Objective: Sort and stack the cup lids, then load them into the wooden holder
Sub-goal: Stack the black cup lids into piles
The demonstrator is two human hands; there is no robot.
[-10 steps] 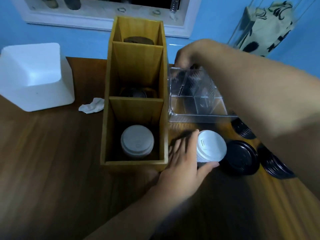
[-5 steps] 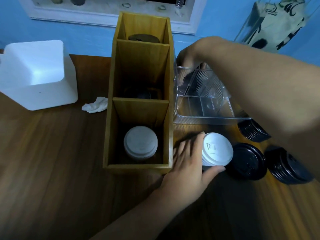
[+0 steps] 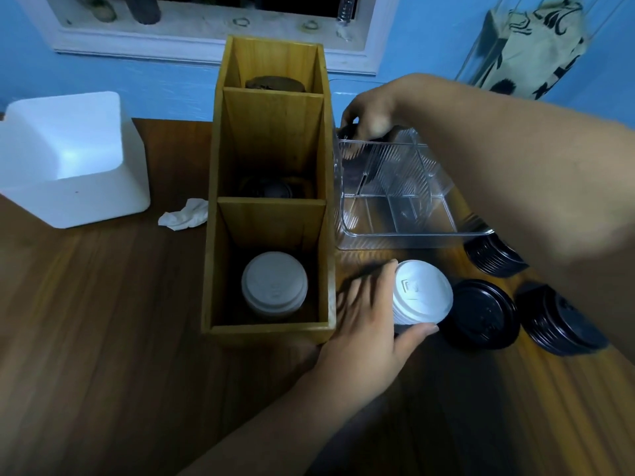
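The wooden holder [image 3: 268, 329] stands upright with three compartments: white lids [image 3: 274, 285] in the near one, dark lids [image 3: 266, 188] in the middle, brown lids [image 3: 275, 84] in the far one. Just right of the holder, my left hand [image 3: 364, 324] grips a stack of white lids [image 3: 424, 295] standing on the table. My right hand [image 3: 369, 115] reaches over the clear plastic tray [image 3: 405, 235], and at the tray's far left corner its fingers curl round a dark lid [image 3: 347, 134]. Three stacks of black lids [image 3: 481, 314] [image 3: 560, 326] [image 3: 493, 257] lie to the right.
A white foam box [image 3: 68, 159] sits at the left of the wooden table, with a crumpled tissue [image 3: 184, 218] between it and the holder. A blue wall and a window sill run behind. Patterned cloth [image 3: 529, 46] hangs at the upper right.
Hardly anything has moved. My left hand keeps its hold on the white stack and my right hand stays at the tray's far corner. The view has shifted slightly.
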